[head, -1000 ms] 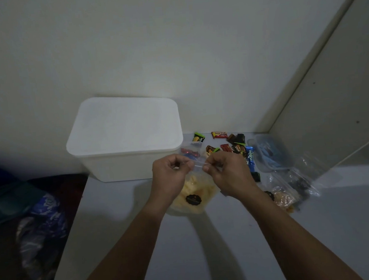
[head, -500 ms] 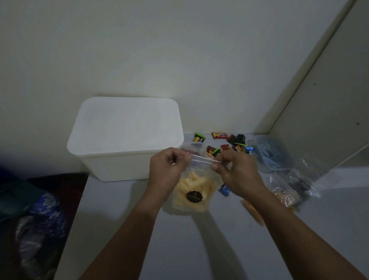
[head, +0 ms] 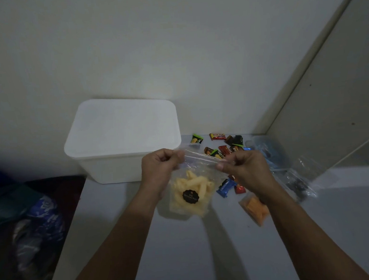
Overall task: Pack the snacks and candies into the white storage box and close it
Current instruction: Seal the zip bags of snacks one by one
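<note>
Above the desk (head: 186,249), in the head view, both hands hold a clear zip bag of pale yellow snack sticks (head: 190,194) by its top edge: the left hand (head: 159,167) pinches the left corner and the right hand (head: 244,168) pinches the seal strip toward the right, each grip narrow and closed on the plastic. The bag hangs between them, its bottom close to or resting on the desk; I cannot tell which. The step in hand looks like sealing the zip before packing. To do it well, keep the strip taut and level, press thumb against forefinger along its whole run, and let trapped air out first so the bag lies flat in the box. The white storage box (head: 122,144) stands just behind the hands against the wall with its lid on, so it must be opened before anything goes in. Wrapped candies (head: 221,146) lie scattered to its right, with a blue wrapped bar (head: 226,187) and a small bag of orange snacks (head: 255,209) nearer. The light is dim: the candy labels are unreadable, whether the zip is already closed cannot be made out, the right forearm covers part of the orange bag, and the clear bags at far right (head: 297,180) hold dark contents I cannot identify
</note>
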The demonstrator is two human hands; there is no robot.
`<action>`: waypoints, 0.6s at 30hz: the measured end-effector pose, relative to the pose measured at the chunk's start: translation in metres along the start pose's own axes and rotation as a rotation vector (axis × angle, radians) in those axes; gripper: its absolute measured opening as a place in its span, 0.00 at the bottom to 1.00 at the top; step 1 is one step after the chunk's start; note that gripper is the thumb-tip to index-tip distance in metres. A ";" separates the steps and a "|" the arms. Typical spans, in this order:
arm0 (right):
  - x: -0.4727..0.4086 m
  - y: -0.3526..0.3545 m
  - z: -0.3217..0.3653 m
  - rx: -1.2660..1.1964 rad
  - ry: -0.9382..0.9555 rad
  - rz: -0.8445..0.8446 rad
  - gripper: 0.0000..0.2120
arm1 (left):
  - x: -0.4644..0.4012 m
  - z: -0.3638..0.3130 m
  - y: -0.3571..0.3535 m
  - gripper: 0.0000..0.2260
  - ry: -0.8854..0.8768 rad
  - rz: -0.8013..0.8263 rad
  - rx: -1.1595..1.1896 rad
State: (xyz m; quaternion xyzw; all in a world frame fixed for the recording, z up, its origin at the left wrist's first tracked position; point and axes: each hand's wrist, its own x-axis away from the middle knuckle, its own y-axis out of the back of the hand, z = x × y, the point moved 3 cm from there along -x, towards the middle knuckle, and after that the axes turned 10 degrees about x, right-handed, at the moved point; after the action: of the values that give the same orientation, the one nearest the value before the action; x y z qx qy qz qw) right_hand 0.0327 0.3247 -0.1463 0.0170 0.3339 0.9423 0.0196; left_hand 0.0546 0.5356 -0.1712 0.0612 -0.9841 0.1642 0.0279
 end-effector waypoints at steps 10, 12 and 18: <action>0.003 -0.003 0.000 -0.033 0.023 -0.152 0.06 | 0.004 0.003 0.007 0.10 -0.141 -0.350 -0.200; 0.005 -0.007 -0.003 -0.055 0.014 -0.200 0.05 | 0.012 0.001 -0.003 0.15 -0.163 -0.348 -0.249; 0.009 -0.019 -0.007 -0.060 0.059 -0.234 0.06 | 0.014 0.011 -0.023 0.13 0.176 -0.089 -0.089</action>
State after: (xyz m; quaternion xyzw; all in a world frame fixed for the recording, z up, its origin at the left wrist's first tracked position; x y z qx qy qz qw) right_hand 0.0236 0.3360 -0.1634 -0.0505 0.3055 0.9432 0.1200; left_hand 0.0435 0.5088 -0.1733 0.0889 -0.9805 0.1236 0.1244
